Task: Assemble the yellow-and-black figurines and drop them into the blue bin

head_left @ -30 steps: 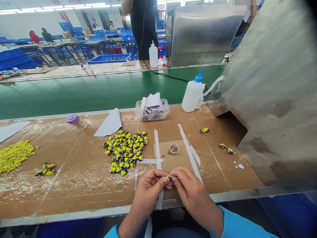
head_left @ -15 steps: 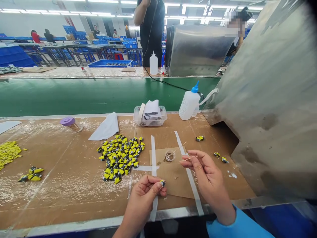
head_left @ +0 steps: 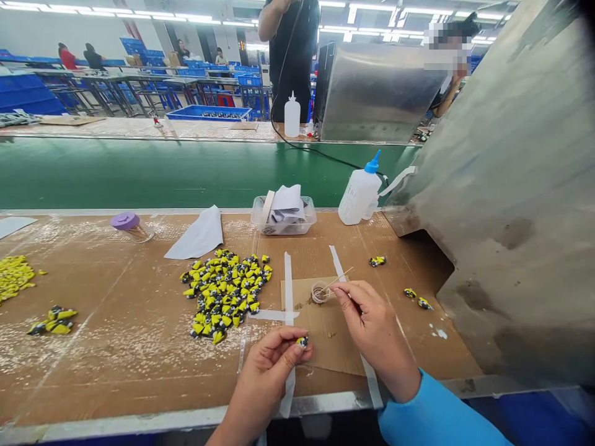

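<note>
Near the table's front edge, my left hand point(head_left: 274, 365) pinches a small yellow, black and white piece point(head_left: 302, 342) between thumb and forefinger. My right hand point(head_left: 369, 322) is closed on a thin wooden stick, whose tip reaches to a small round clear cup point(head_left: 320, 292). Another thin stick point(head_left: 341, 276) leans in that cup. The cup stands on a brown cardboard square point(head_left: 325, 347) marked off by white tape strips. To the left of the square lies a pile of yellow and black pieces point(head_left: 227, 291).
A metal housing point(head_left: 506, 204) rises at the right. Behind are a blue-capped bottle point(head_left: 357, 197), a clear tub point(head_left: 286, 228) with cloths, a grey cloth point(head_left: 201, 235) and a purple-lidded jar point(head_left: 125, 221). Yellow parts point(head_left: 13, 275) lie far left. A green belt point(head_left: 139, 176) runs beyond; a person point(head_left: 292, 62) stands past it.
My right hand has moved left and down towards the small cup, bringing its stick to it. My left hand still holds its piece in nearly the same place. The view has shifted slightly.
</note>
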A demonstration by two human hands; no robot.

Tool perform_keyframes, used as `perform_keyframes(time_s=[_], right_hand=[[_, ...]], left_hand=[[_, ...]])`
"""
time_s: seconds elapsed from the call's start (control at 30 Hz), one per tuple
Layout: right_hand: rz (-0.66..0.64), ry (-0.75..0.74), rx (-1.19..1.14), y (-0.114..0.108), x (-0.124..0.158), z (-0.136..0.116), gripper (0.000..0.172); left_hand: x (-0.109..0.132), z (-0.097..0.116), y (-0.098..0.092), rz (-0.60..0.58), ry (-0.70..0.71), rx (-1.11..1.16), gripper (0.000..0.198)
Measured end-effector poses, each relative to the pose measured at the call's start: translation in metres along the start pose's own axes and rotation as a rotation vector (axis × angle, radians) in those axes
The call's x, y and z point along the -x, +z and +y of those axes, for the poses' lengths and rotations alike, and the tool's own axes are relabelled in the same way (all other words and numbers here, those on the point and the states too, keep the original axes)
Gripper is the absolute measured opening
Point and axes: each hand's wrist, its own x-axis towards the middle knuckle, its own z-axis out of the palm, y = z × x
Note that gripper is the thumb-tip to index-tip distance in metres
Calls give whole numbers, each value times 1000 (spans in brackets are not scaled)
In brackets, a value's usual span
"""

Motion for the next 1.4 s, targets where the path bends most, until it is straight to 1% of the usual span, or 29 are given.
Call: perform_keyframes(time_s=[0.27, 0.4, 0.57, 0.73, 0.9, 1.07, 1.23, 1.4], right_hand=[[-23, -16, 106, 9, -1, 4, 24], [-40, -7, 106, 11, 1, 9, 23], [-49, -12, 89, 11, 3, 11, 23], [-25, -10, 77, 9, 1, 9, 22], [-44, -15, 87, 8, 0, 10, 22], [-40, -3, 48, 7, -2, 11, 20], [-49, 9, 36, 8, -2, 13, 19], [-53, 15, 26, 8, -3, 13, 19]], left_hand=[[0, 3, 0, -67, 30, -32, 14], [2, 5, 1, -81, 29, 3, 14], [3, 7, 4, -91, -4, 21, 19], [4, 8, 5, -118, -10, 34, 16], [3, 6, 4, -187, 17, 72, 16], [3, 7, 4, -251, -12, 44, 22], [2, 10, 5, -251, -21, 25, 25], [2, 10, 5, -249, -8, 19, 24]])
